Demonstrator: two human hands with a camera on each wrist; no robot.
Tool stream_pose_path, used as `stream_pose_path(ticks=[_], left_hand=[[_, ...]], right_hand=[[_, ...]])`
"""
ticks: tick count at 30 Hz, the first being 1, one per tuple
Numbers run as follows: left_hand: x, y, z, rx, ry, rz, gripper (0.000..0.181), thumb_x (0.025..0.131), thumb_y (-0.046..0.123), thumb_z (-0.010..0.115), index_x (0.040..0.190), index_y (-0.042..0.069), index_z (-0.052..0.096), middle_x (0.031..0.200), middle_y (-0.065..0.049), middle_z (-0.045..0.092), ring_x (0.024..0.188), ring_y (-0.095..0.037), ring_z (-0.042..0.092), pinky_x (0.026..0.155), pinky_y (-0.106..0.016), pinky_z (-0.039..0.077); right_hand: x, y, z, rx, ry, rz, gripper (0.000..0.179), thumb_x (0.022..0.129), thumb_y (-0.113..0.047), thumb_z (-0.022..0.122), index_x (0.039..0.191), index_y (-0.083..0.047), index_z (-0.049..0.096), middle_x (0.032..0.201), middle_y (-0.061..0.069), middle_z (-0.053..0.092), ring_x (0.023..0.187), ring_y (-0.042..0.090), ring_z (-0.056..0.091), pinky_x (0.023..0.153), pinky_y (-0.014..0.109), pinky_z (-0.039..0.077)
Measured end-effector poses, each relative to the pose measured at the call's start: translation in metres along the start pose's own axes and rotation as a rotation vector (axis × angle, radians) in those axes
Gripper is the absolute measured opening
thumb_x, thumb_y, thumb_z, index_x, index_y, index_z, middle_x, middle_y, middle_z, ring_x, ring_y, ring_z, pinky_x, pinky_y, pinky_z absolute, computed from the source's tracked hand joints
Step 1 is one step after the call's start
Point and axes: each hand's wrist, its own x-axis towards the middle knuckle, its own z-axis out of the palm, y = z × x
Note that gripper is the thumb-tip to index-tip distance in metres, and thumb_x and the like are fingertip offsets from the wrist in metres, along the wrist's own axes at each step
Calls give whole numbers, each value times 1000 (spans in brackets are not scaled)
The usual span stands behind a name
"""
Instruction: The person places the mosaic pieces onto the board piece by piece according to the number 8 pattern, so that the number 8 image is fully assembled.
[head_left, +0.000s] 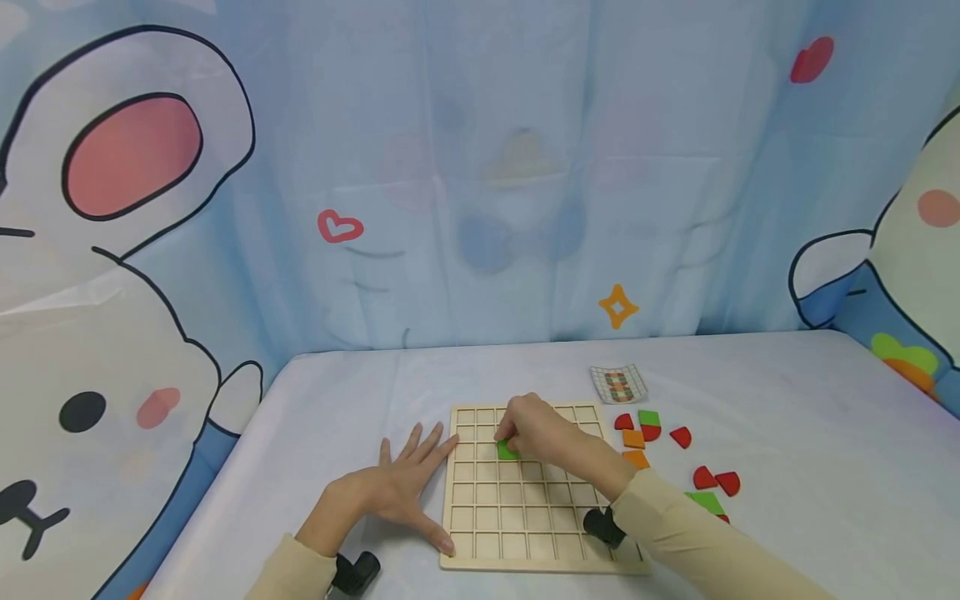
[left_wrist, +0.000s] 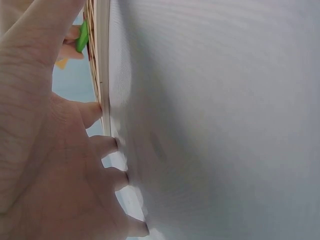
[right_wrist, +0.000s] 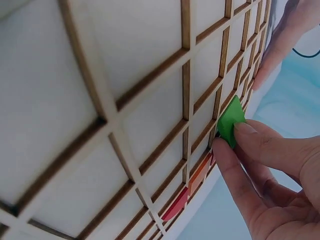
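A wooden grid board [head_left: 525, 521] lies on the white-covered table. My right hand [head_left: 538, 431] is over its upper left part, pinching a green square tile [right_wrist: 231, 120] between thumb and fingers. In the right wrist view the tile is tilted close over the grid. Red [right_wrist: 175, 206] and orange pieces [right_wrist: 200, 175] sit in cells beside those fingertips; the hand hides them in the head view. My left hand [head_left: 405, 487] has its fingers spread, thumb at the board's lower left corner and index fingertip at its left edge. The other left fingertips rest on the cloth.
Right of the board lie several loose pieces: red quarter-rounds [head_left: 727, 482], orange squares [head_left: 636, 458] and green pieces [head_left: 705, 502]. A small printed pattern card [head_left: 618, 384] is behind them. A patterned blue curtain [head_left: 517, 317] hangs behind the table.
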Motion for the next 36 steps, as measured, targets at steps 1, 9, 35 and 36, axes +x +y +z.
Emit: stream_pose_path(ticks=[1,9,35,36], left_hand=[[0,0,0,-1,1,2,132,74,59,91,170,24,8,176,-10,-4,161,-36,-10,118,-75,-6],[-1,1,0,7,4,-10,133,73,60,91,170,24,8,176,-11,-4,161,-36,-10,118,-75,-5],[-2,1,1,0,17,4,135,72,59,92,170,22,7,176,-13,-4,160,-38,-10,118,-76,-6],[-2,1,1,-1,17,6,135,72,59,92,170,22,7,176,-13,-4,160,-38,-11,118,-76,-6]], right_hand=[[0,0,0,-6,1,7,19,79,19,79,91,5,82,87,11,79,84,22,75,72,29,62],[2,-3,2,-2,-7,55,20,80,21,77,93,6,82,90,13,79,90,28,75,77,35,63],[-28,23,-20,18,61,-108,16,82,13,80,93,1,77,88,5,71,79,14,64,71,26,56],[-32,25,-22,10,69,-111,15,83,11,81,92,0,77,87,3,70,78,13,63,70,25,56]])
